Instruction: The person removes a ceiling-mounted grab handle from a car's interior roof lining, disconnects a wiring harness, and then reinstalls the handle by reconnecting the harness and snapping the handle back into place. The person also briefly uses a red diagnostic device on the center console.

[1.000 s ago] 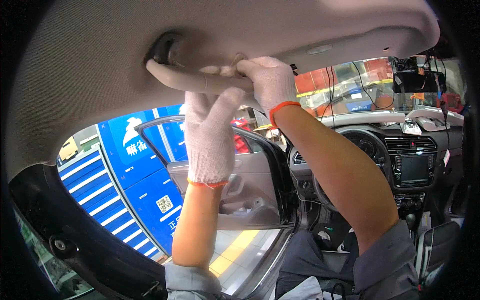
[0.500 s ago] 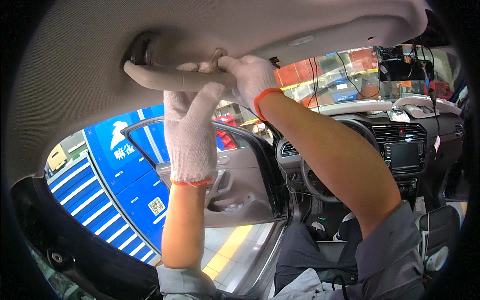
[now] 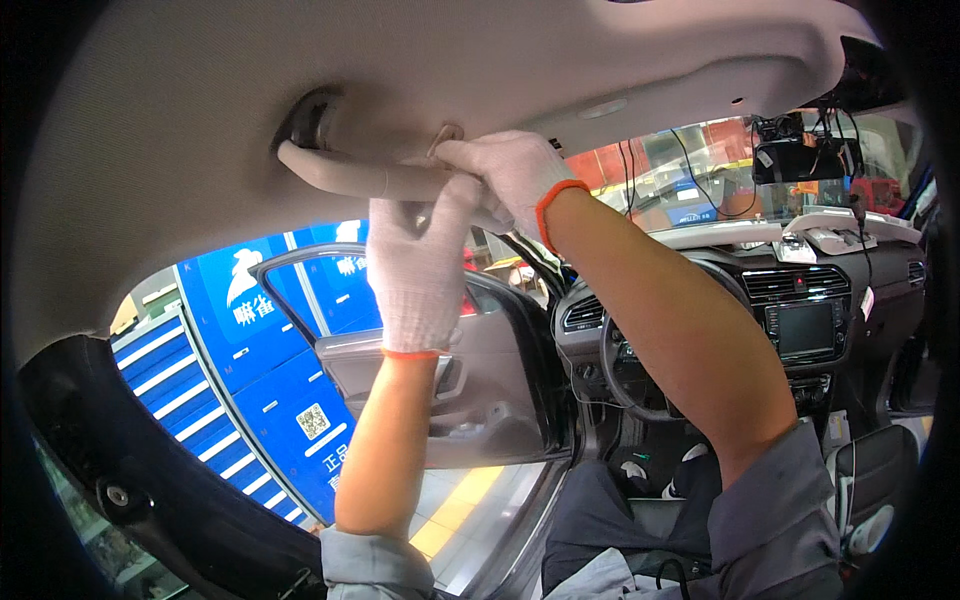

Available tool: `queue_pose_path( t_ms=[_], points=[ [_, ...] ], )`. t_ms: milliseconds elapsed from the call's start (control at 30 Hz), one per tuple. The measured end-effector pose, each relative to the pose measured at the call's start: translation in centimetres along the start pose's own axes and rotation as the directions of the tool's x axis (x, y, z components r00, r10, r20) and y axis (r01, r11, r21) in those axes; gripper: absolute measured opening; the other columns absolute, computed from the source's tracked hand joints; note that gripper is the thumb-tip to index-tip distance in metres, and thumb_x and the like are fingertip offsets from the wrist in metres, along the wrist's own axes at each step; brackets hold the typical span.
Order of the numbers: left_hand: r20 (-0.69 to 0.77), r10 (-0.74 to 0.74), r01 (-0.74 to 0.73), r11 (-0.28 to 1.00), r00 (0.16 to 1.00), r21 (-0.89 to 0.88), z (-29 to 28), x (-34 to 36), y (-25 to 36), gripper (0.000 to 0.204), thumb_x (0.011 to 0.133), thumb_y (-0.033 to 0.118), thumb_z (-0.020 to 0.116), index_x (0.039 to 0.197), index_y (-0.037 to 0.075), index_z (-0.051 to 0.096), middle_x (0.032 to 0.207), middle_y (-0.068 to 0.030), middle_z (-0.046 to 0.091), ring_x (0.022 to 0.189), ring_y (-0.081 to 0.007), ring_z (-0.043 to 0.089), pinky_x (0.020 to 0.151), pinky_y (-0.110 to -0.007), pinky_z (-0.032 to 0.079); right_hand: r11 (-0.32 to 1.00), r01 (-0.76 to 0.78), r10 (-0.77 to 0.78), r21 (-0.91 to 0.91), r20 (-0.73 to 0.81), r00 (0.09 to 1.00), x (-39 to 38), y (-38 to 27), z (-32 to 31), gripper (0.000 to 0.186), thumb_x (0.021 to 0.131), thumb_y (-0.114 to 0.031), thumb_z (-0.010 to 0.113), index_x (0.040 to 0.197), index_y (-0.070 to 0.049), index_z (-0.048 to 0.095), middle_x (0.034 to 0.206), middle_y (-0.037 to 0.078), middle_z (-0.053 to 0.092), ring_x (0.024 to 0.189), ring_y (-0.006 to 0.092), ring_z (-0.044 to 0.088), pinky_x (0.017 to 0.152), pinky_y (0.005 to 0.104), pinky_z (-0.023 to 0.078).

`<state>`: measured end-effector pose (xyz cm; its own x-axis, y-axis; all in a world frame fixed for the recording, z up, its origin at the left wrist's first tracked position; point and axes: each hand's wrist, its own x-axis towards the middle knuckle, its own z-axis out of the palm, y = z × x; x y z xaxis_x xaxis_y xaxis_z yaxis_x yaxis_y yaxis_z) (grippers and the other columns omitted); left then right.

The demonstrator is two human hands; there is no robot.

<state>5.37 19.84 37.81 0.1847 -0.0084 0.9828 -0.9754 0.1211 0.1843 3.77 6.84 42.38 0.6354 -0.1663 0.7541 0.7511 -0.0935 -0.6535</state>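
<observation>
A beige grab handle (image 3: 335, 178) hangs from the car's headliner (image 3: 180, 130), its rear end fixed in a dark recess. My left hand (image 3: 418, 265), in a white knit glove with an orange cuff, grips it from below, thumb up on the near side and fingers mostly hidden behind. My right hand (image 3: 512, 175), gloved alike, is closed about the handle's front end and covers it. Its fingertip meets a small beige flap (image 3: 447, 138) on the headliner. Whether the fingers pinch this flap is hard to make out.
Beyond the opened front door (image 3: 490, 375) stand blue cabinets (image 3: 255, 345). The steering wheel (image 3: 640, 385) and dashboard screen (image 3: 805, 328) lie at right, under loose cables (image 3: 690, 170) hanging by the windshield. My legs are on the seat; a dark pillar (image 3: 70, 420) borders the left.
Handle and hands sit slightly lower and farther right in view as the view shifts. Less of the left fingers shows above the handle; the right hand stays at its front end.
</observation>
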Motion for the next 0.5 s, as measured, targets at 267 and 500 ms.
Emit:
queue_pose_path(
  t_ms=[267,500],
  points=[
    [-0.096,-0.012,0.029,0.985,0.995,0.173,1.2,0.4,-1.0,0.041,0.091,0.031,0.070,0.111,-0.004,0.065,0.100,-0.0141,0.070,0.092,-0.0197,0.065,0.083,-0.033,0.051,0.954,0.180,-0.205,-0.239,-0.085,0.975,0.6,0.4,0.3,0.037,0.088,-0.037,0.068,0.099,-0.002,0.076,0.089,0.011,0.071,0.078,0.0143,0.063,0.072,0.0292,0.049],
    [-0.161,0.036,-0.020,0.995,0.986,0.098,2.0,0.4,-1.7,0.041,0.093,0.033,0.070,0.109,-0.004,0.067,0.096,-0.0136,0.072,0.088,-0.0173,0.066,0.080,-0.032,0.052,0.979,0.106,-0.115,-0.173,-0.042,0.992,1.2,0.9,0.3,0.036,0.090,-0.038,0.062,0.097,-0.005,0.073,0.084,0.013,0.068,0.076,0.0187,0.064,0.071,0.0329,0.050]
  ],
)
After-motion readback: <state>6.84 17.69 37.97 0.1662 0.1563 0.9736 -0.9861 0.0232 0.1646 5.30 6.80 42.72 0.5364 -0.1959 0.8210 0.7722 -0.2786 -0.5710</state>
